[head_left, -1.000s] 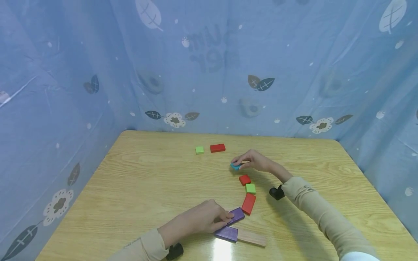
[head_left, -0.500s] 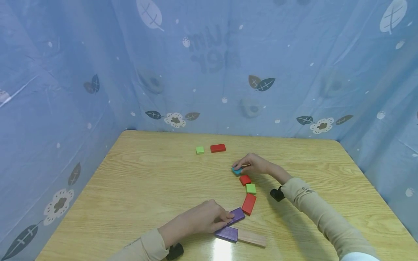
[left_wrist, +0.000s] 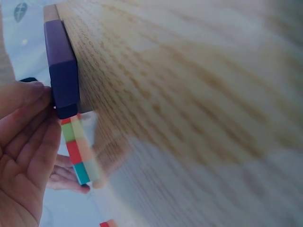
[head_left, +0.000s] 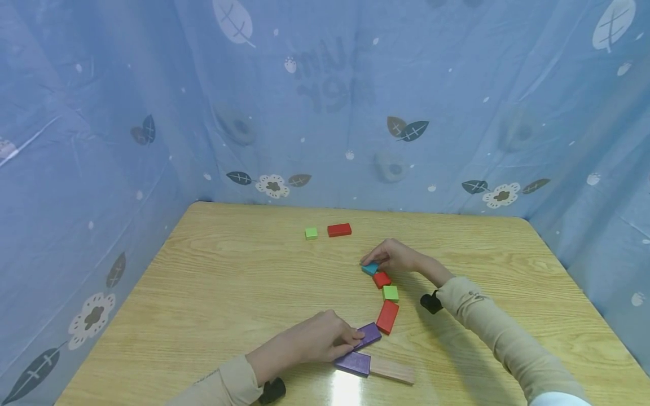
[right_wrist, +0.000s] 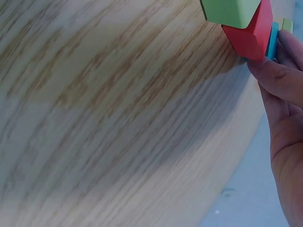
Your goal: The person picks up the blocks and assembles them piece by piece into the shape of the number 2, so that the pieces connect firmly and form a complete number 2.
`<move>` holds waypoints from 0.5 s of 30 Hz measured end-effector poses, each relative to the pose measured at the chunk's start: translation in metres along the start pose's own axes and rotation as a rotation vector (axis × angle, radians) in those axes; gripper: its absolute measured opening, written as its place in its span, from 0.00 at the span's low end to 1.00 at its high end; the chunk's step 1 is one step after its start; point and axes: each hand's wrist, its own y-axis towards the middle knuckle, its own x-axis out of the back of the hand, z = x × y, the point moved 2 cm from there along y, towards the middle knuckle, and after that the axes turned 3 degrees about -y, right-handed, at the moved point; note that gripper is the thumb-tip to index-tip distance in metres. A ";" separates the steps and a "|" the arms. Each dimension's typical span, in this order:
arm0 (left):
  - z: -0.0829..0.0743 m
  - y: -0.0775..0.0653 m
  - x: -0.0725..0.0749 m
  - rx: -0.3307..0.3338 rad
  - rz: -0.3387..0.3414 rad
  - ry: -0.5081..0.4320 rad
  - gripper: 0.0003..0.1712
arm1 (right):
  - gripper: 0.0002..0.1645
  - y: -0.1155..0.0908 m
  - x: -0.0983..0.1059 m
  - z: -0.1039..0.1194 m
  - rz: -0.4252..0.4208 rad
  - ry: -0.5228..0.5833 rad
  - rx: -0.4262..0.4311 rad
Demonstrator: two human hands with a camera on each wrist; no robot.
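Observation:
My right hand point(head_left: 398, 255) pinches a blue block point(head_left: 370, 269) at the far end of a curved row of wooden blocks. Touching or close beside it is a small red block point(head_left: 382, 279), followed by a green block point(head_left: 390, 293) and a longer red block point(head_left: 388, 317). Fingertips of my left hand point(head_left: 327, 338) hold the purple block point(head_left: 372, 334) nearest that longer red one. A second purple block point(head_left: 354, 365) lies just under the left thumb, end to end with a plain wood block point(head_left: 392, 370). In the right wrist view the blue block point(right_wrist: 272, 40) shows partly behind the red one.
Farther back on the table point(head_left: 228, 270) lie a loose green block point(head_left: 311, 233) and a red block point(head_left: 339, 230). A blue patterned curtain point(head_left: 325, 113) surrounds the table at the back and sides.
My right hand has brought the blue block toward me and down to the small red block at the row's end. The left hand has stayed in place on the purple block.

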 end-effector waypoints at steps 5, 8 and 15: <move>0.001 0.000 0.000 0.008 0.006 -0.002 0.12 | 0.19 0.001 -0.001 0.000 -0.015 0.002 0.000; 0.001 0.000 0.000 0.018 0.010 -0.006 0.12 | 0.22 0.001 0.000 -0.001 -0.021 -0.013 0.000; 0.000 0.001 0.001 0.033 0.024 -0.005 0.12 | 0.30 -0.001 0.022 -0.003 -0.091 -0.008 -0.077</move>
